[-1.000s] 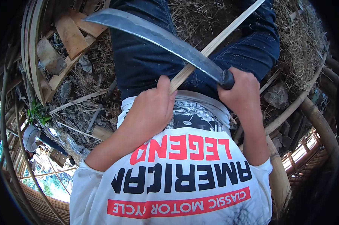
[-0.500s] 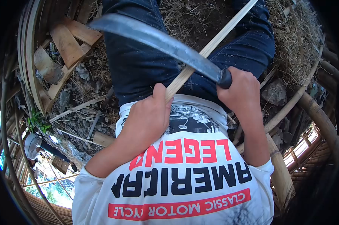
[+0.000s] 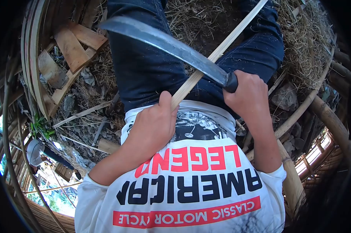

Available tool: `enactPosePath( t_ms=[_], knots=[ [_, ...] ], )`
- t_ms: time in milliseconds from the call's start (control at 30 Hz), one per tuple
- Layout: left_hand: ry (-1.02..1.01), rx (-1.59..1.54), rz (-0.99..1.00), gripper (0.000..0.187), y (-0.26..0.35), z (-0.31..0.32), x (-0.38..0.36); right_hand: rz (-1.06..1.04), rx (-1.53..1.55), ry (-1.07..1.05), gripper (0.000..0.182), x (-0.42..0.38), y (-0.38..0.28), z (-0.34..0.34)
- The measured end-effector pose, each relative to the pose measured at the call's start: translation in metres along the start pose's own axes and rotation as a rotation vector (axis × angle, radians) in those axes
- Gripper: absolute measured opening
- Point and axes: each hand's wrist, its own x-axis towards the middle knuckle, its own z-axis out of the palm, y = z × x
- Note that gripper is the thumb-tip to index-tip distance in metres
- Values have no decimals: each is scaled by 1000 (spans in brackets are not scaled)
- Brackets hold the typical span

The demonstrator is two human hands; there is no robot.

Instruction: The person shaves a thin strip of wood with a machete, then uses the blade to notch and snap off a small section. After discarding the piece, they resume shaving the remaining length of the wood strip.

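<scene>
Currently, the wooden strip slants away from the person's left hand, whose closed fingers grip its near end just before the waist, and its far length runs forward over the right leg of the jeans. To the right of the strip, the right hand is closed around the handle of a large curved knife, whose blade crosses above the strip, though whether its edge touches the wood is hard to tell from overhead.

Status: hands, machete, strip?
Left hand: gripping wooden strip. Right hand: holding machete, crossing over strip. Close below: jeans-clad legs.
</scene>
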Motion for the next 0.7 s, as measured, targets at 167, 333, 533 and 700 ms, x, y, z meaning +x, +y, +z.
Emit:
enactPosePath(
  t_ms=[167,333,533,700],
  knots=[
    [38,47,16,20,-2,3,1,26,41,23,19,9,6,1],
    [-7,21,-2,19,-1,1,2,50,5,20,20,12,16,-4],
    [8,43,-7,19,-2,0,1,78,31,36,19,10,15,-5],
    [68,88,42,20,-6,1,5,76,5,72,19,15,22,-2]
  ],
)
